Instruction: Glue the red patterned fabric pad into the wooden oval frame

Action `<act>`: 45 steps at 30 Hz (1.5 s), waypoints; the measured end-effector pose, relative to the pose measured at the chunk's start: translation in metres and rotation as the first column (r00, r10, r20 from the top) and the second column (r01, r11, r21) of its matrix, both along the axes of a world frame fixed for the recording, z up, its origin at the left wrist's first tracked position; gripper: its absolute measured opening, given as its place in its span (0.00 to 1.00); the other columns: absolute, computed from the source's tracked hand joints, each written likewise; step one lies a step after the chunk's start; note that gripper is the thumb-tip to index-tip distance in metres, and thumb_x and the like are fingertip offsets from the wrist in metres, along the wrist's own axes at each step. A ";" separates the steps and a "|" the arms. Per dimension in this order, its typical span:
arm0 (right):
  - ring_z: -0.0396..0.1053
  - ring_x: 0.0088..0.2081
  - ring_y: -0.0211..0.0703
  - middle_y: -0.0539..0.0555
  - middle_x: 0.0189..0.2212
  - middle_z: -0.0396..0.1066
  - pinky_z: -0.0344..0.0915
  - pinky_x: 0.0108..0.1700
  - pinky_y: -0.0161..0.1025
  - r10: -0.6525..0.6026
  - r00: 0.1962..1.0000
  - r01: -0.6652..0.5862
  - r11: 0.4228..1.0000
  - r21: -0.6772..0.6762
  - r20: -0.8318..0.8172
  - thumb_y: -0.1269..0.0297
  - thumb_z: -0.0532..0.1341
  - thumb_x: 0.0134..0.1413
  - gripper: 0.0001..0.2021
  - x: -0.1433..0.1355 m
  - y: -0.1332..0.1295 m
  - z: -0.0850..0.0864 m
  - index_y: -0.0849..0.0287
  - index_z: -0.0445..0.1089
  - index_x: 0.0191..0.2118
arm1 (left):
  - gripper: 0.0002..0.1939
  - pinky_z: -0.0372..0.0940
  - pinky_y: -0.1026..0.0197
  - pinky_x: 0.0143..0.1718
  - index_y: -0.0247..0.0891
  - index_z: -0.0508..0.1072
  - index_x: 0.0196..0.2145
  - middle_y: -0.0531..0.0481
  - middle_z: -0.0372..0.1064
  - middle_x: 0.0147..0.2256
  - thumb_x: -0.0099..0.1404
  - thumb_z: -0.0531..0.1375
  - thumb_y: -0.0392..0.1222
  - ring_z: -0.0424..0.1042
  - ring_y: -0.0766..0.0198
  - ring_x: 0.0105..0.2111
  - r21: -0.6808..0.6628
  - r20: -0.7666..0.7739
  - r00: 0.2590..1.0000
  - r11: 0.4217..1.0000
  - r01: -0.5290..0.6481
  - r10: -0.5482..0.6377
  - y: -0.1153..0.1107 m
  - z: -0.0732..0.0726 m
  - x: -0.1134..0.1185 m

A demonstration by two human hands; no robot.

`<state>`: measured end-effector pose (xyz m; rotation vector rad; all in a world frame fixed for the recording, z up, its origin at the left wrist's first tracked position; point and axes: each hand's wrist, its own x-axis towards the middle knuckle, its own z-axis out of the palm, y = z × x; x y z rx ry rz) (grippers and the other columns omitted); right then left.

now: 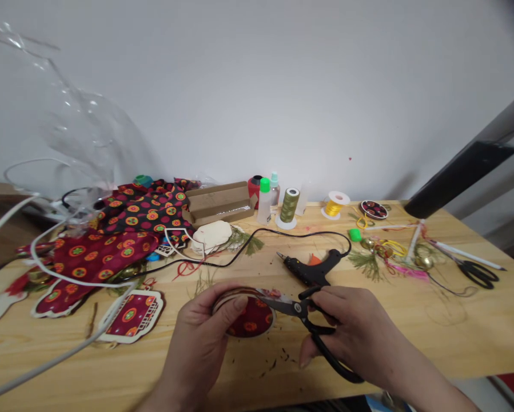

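My left hand [205, 335] holds a round wooden piece covered in dark red patterned fabric [250, 321], tilted on edge just above the wooden table [432, 337]. My right hand [351, 329] grips black-handled scissors [302, 312], whose blades reach the top rim of the round piece. Small dark fabric trimmings [278, 359] lie on the table under the hands. A black glue gun [312, 268] lies just behind the scissors, its black cord [239, 252] running off to the left.
Red patterned fabric [128, 229] and fabric-covered wooden shapes [130, 316] lie at the left. A cardboard box [218, 204], bottles [264, 201], thread spools [289, 207], yellow cord [336, 206], a second pair of scissors [475, 270] and bells with green sprigs [381, 252] line the back and right.
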<state>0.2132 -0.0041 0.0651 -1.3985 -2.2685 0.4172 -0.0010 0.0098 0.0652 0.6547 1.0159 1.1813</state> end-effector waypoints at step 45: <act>0.66 0.23 0.39 0.49 0.19 0.69 0.54 0.24 0.34 0.019 0.996 -0.031 0.989 0.145 0.086 0.44 0.68 0.37 0.21 0.011 0.007 0.000 0.60 0.70 0.23 | 0.10 0.70 0.68 0.29 0.38 0.78 0.28 0.49 0.80 0.28 0.46 0.70 0.40 0.77 0.63 0.27 -0.032 -0.106 0.994 0.999 0.028 -0.032 -0.002 -0.012 -0.001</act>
